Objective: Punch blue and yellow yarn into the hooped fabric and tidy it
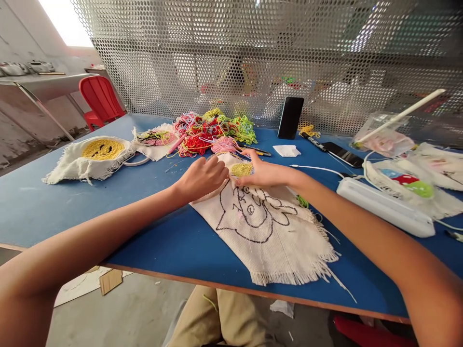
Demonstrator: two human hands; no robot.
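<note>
A cream embroidery cloth (pixel 285 250) with a fringed edge and a black-outlined cartoon figure lies across the table's front. A yellow stitched patch (pixel 241 169) shows at its far end, between my hands. My left hand (pixel 208 177) is a closed fist, knuckles up, resting at the cloth's left edge; its fingertips and anything inside them are hidden. From the other side, my right hand (pixel 258 169) grips the cloth beside the patch, thumb nearer me and fingers beyond. A rim like a hoop's edge shows faintly behind the patch.
Tangled coloured yarn (pixel 210 132) is heaped behind my hands. Left lies a yellow smiley embroidery (pixel 103 149). On the right are an upright phone (pixel 290 118), a flat phone (pixel 342 154), a white power strip (pixel 385 207) and cables. A perforated metal screen (pixel 231 58) closes off the back.
</note>
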